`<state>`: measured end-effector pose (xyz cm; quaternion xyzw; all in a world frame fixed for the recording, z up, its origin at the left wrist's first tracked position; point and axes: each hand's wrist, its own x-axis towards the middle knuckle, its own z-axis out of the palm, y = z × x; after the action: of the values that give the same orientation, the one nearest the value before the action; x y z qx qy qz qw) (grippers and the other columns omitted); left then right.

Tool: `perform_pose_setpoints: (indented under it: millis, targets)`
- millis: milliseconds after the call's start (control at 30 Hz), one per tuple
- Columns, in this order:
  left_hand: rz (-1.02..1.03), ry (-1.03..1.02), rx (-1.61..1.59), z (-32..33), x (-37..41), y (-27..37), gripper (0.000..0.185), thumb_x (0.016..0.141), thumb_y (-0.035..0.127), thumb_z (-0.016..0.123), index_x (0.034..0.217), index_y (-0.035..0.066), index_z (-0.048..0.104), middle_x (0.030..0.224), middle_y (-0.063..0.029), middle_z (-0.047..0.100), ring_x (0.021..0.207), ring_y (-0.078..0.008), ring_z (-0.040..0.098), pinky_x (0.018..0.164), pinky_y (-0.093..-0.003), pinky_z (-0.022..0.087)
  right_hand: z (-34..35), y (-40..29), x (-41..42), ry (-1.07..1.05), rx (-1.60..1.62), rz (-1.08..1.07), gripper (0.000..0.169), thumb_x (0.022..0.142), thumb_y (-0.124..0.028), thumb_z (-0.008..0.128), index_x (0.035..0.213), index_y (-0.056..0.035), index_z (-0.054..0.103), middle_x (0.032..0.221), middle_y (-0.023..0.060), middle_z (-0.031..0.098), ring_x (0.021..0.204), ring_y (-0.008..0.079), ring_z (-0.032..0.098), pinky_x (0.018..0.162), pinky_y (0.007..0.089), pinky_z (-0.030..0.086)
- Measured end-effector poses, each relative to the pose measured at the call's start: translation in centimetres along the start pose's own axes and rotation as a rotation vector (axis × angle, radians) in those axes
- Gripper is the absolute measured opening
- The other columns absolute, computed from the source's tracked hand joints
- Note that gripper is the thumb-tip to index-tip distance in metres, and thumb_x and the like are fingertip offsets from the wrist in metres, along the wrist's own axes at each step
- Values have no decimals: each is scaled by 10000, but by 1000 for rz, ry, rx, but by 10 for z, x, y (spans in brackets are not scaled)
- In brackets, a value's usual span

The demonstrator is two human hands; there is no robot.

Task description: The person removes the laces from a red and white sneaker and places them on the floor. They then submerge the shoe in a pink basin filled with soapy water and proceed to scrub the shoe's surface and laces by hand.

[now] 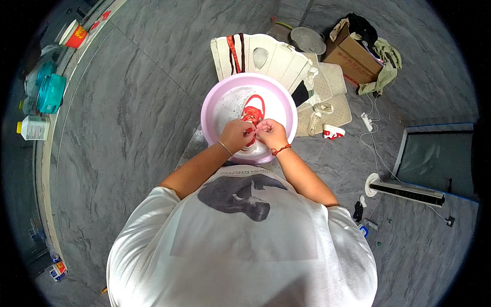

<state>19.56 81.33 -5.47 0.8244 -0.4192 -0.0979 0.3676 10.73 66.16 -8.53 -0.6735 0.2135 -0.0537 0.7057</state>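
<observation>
A red and white sneaker (254,105) stands toe away from me in a pink plastic basin (209,111) of sudsy water (229,103). My left hand (236,135) pinches a red part at the shoe's opening, perhaps a lace. Against it, thumb and fingers of my right hand (273,133) close at the same spot. The fingertips meet over the middle of the shoe, so the exact piece between them is hidden. Part of the heel shows between my wrists.
Behind the basin lies a white plastic panel (280,57) with red and dark straps (234,53). Rightward are flat mats (337,111), another red and white shoe (333,131), a cardboard box of clothes (353,59), a power strip (366,121) and a tower fan (406,192). Bottles and tubs line the left ledge (48,192).
</observation>
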Motion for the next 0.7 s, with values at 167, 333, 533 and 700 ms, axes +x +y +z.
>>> perform_pose_setpoints:
  millis: [167, 333, 533, 700]
  targets:
    - [70, -33, 75, 1, -3, -6, 109, 765, 190, 681, 775, 82, 688, 721, -139, 646, 699, -351, 612, 645, -455, 473, 0, -5, -4, -22, 68, 131, 118, 785, 68, 675, 862, -12, 636, 759, 48, 662, 649, 106, 618, 602, 229, 504]
    - [131, -54, 114, 4, -6, -7, 97, 787, 177, 651, 813, 90, 684, 751, -140, 653, 713, -354, 617, 645, -467, 478, -3, -2, -3, -38, 119, 211, 111, 785, 66, 677, 859, -5, 634, 745, 55, 662, 635, 111, 619, 589, 226, 502]
    - [174, -31, 23, 12, -9, -14, 102, 801, 155, 640, 873, 92, 677, 798, -142, 662, 748, -352, 632, 675, -457, 499, -5, 1, -3, -58, 126, 192, 103, 785, 65, 676, 850, -4, 635, 748, 53, 662, 643, 109, 619, 596, 223, 502]
    - [145, -33, -9, 15, -10, -16, 115, 804, 144, 637, 892, 83, 679, 800, -145, 659, 753, -350, 633, 675, -448, 505, -6, 2, -2, -81, 15, 100, 123, 755, 78, 646, 844, -6, 642, 749, 37, 660, 643, 84, 599, 592, 213, 482]
